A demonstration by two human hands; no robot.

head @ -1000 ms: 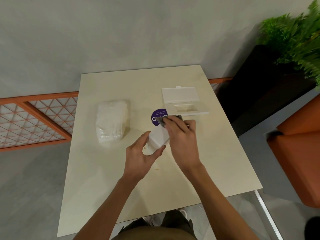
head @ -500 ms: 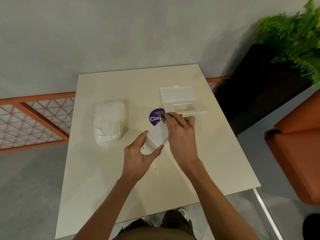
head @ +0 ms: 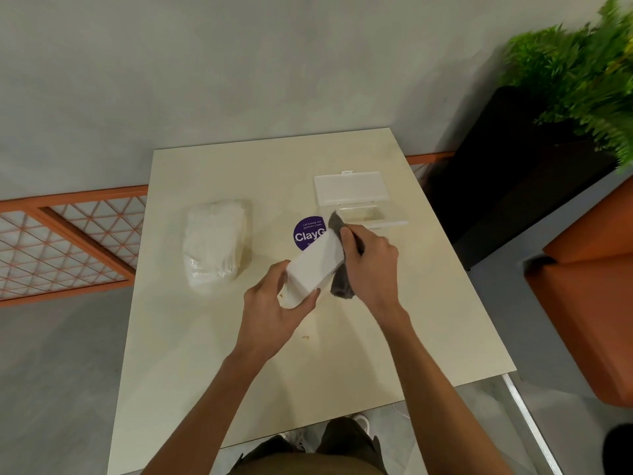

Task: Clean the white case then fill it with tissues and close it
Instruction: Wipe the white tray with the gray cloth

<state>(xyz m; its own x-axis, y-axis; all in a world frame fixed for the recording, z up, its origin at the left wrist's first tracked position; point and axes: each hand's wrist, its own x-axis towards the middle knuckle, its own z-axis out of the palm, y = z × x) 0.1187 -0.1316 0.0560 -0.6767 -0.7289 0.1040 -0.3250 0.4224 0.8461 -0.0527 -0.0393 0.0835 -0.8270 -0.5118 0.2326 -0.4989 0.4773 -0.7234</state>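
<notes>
Above a cream table point(head: 205, 371), the left hand point(head: 274, 310) grips the near end of the white case point(head: 315, 265), thumb and fingers curled round it, lifting it at a tilt. The right hand point(head: 370, 269) holds a grey cloth point(head: 342, 284) in curled fingers against the case's right side. Beyond lie a purple sticker point(head: 305, 231), a wrapped tissue pack point(head: 215, 241) to the left and a white lid piece point(head: 356, 197) to the right.
</notes>
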